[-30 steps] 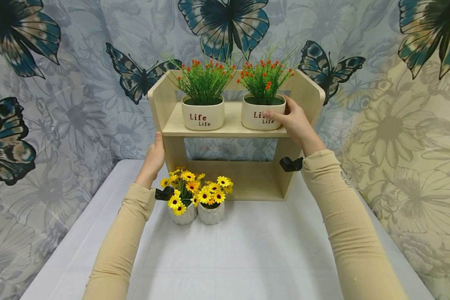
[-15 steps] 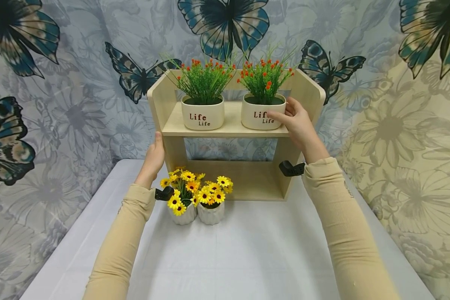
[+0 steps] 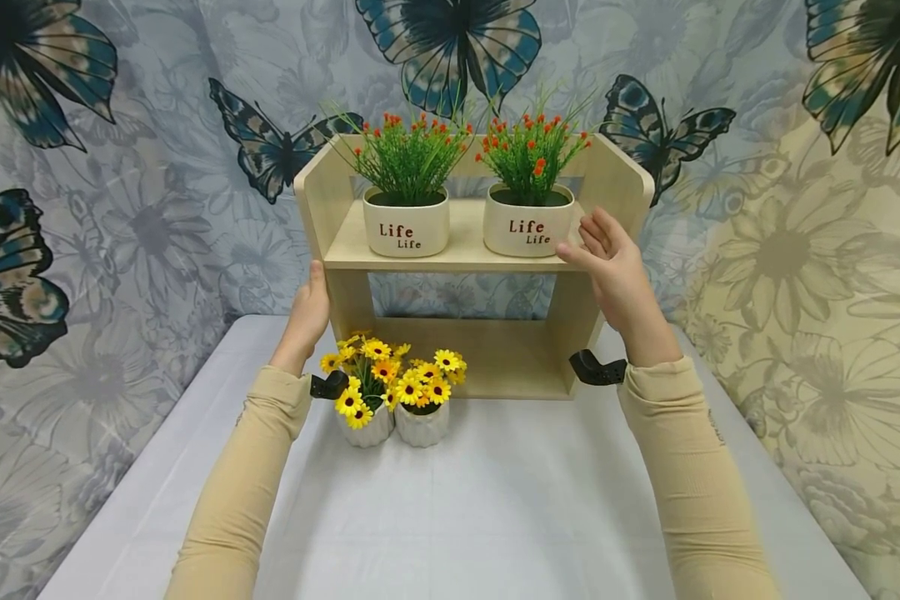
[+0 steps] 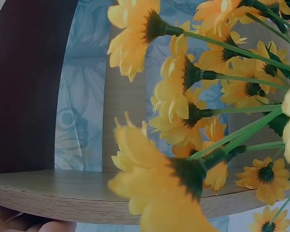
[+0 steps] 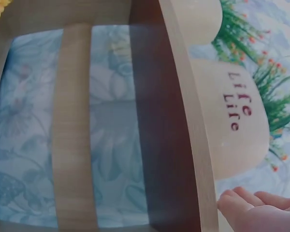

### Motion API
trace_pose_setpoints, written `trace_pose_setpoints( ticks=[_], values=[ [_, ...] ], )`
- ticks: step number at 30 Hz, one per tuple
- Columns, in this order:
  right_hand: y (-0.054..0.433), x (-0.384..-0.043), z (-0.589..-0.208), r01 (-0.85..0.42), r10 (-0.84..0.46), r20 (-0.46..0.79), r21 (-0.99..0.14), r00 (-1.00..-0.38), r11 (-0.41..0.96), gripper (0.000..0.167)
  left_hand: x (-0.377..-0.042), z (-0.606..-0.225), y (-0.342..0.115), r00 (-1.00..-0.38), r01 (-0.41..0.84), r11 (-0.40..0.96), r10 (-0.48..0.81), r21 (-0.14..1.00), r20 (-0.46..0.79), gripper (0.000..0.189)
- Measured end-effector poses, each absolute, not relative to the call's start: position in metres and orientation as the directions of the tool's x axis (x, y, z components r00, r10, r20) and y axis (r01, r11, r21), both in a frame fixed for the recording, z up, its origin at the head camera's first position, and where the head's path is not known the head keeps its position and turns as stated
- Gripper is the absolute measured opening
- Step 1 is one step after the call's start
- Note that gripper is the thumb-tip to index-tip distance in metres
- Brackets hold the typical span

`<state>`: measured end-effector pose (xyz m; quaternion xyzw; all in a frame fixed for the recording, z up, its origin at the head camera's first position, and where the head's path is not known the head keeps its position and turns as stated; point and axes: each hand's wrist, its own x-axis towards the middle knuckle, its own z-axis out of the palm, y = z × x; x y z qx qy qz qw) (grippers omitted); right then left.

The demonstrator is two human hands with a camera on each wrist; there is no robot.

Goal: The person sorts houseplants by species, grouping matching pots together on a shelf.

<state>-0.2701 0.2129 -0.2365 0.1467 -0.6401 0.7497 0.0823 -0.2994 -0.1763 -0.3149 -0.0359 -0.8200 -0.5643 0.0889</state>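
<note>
Two white oval pots lettered "Life Life" stand on the upper board of a pale wooden shelf point(image 3: 450, 265). The left pot point(image 3: 407, 237) and the right pot point(image 3: 527, 237) each hold green grass with small red flowers. My right hand point(image 3: 617, 271) is just right of the right pot, fingers loosely extended and holding nothing; the right wrist view shows its fingertips point(image 5: 232, 198) near the board's edge, apart from the pot. My left hand point(image 3: 307, 317) rests against the outside of the shelf's left side, thumb pointing up. Some left fingers point(image 4: 31, 224) show beneath that side panel in the left wrist view.
Two small white pots with yellow flowers, a left one point(image 3: 369, 429) and a right one point(image 3: 422, 427), stand side by side before the shelf's lower left. A white cloth covers the table point(image 3: 495, 517). Butterfly-patterned fabric point(image 3: 150, 233) hangs behind and at the sides.
My right hand has let go of the right red-flowered pot and drawn back to the right and slightly down. The pots stay in place; my left hand keeps its position on the shelf.
</note>
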Motion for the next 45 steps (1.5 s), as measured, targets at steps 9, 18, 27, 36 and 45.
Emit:
trace_pose_setpoints(
  ticks=[9,18,27,36,45],
  values=[
    [0.216,-0.244,-0.254,-0.412,-0.011,0.427,-0.88,-0.904,-0.237,0.084,-0.3,-0.315,-0.174,-0.978,0.17,0.35,-0.055,0.921,0.201,0.084],
    [0.22,-0.237,-0.29,-0.448,-0.044,0.475,-0.854,-0.879,-0.264,0.081,-0.3,-0.317,-0.175,-0.976,0.177,0.339,-0.062,0.924,0.21,0.085],
    [0.226,-0.233,-0.332,-0.378,-0.144,0.408,-0.905,-0.902,-0.196,0.083,-0.299,-0.316,-0.174,-0.977,0.159,0.345,-0.078,0.925,0.198,0.087],
    [0.224,-0.233,-0.38,-0.262,-0.269,0.251,-0.965,-0.93,0.004,0.086,-0.3,-0.318,-0.172,-0.979,0.151,0.341,-0.079,0.928,0.189,0.086],
    [0.215,-0.232,-0.414,-0.166,-0.354,0.124,-0.982,-0.927,0.092,0.085,-0.302,-0.317,-0.171,-0.98,0.138,0.341,-0.091,0.93,0.178,0.086]
  ],
)
